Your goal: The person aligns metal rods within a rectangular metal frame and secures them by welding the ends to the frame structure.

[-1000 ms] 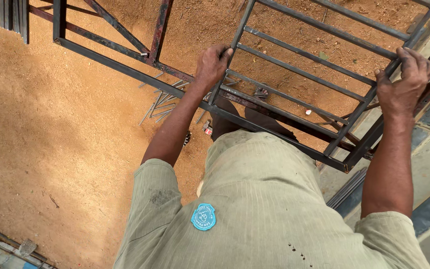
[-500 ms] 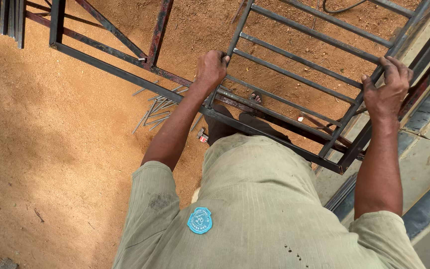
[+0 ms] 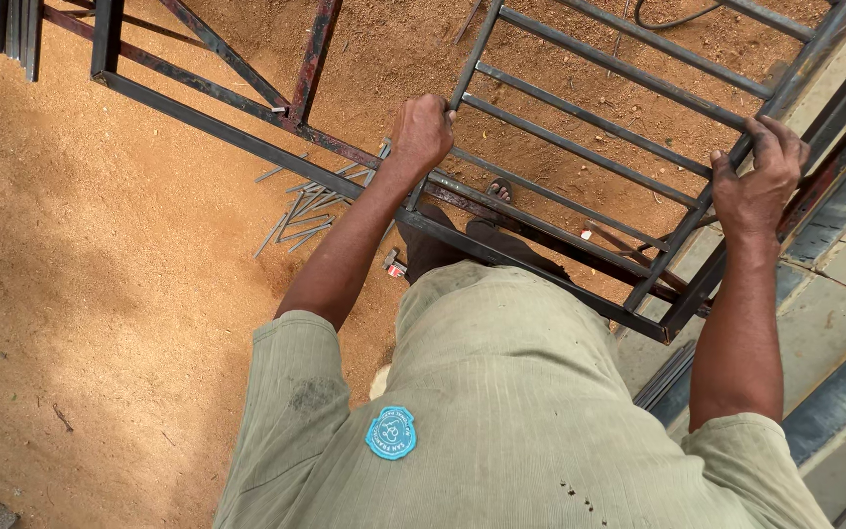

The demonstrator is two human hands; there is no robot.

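While both arms reach forward, the left hand (image 3: 421,132) is curled tight around the left upright of a barred metal grille (image 3: 589,157), and the right hand (image 3: 758,181) is clenched on its right upright. That grille stands over sandy ground (image 3: 100,294). Left of the grille lie loose metal rods (image 3: 296,211); beyond them lies a rusty steel frame (image 3: 208,88).
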